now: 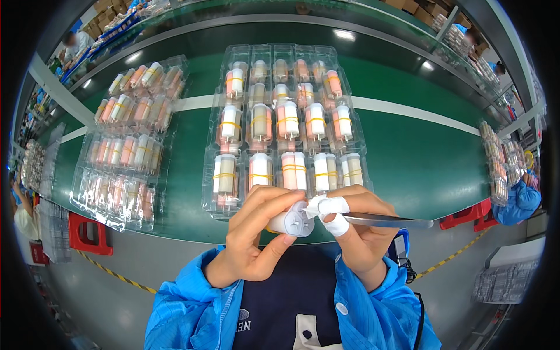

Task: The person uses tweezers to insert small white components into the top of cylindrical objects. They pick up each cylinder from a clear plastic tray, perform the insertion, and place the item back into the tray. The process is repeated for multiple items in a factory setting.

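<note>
My left hand (255,240) is closed around a white cylinder (286,224), its translucent round end turned toward my right hand. Small prongs show on that end. My right hand (366,236), with white tape on the fingertips, grips metal tweezers (394,221). A whitish scrap shows where the tweezers' tips meet the cylinder's end; what it is I cannot make out. Just beyond my hands lies a clear plastic tray (211,195) with rows of white, pink and grey cylinders, bundled by yellow rubber bands.
Another clear tray (81,181) of similar bundles sits at the left of the green table (408,163). More filled trays (496,157) are at the far right. Red stools (90,233) stand by the table's near edge. Other people work beyond and at both sides.
</note>
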The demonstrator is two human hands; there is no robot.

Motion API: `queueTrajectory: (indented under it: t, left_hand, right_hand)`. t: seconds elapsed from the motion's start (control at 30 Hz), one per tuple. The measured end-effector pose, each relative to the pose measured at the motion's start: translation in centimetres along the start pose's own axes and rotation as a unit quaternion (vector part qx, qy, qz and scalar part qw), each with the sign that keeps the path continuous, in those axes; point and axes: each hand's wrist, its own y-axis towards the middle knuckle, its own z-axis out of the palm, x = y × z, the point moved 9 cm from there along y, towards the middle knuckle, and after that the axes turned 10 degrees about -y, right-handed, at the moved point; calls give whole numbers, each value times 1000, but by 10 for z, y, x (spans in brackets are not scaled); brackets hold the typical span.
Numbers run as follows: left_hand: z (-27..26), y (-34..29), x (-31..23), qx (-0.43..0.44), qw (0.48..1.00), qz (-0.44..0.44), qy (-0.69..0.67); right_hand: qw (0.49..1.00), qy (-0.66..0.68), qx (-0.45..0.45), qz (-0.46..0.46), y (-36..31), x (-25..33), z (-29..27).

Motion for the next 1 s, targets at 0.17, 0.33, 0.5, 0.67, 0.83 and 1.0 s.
queueTrajectory:
  t: [0.17,0.33,0.5,0.67,0.83,1.0]
  left_hand:
    - [0,-2,2,-3,1000,3,9]
    - [2,-4,5,5,1000,3,26]
    - [1,-5,10,0,1000,-17,6]
    - [-6,-9,22,-80,960,-157,-217]
    - [-3,-15,35,-103,925,-202,-305]
    - [1,-14,34,-89,921,-204,-320]
  right_hand:
    - [999,-23,35,2,6,3,3]
    - [994,-61,87,15,13,6,7]
    - [990,-43,128,46,17,-3,10]
    - [980,174,-51,80,7,-22,-21]
    - [979,180,-57,82,2,-30,-21]
    - [975,196,-51,93,-1,-36,-18]
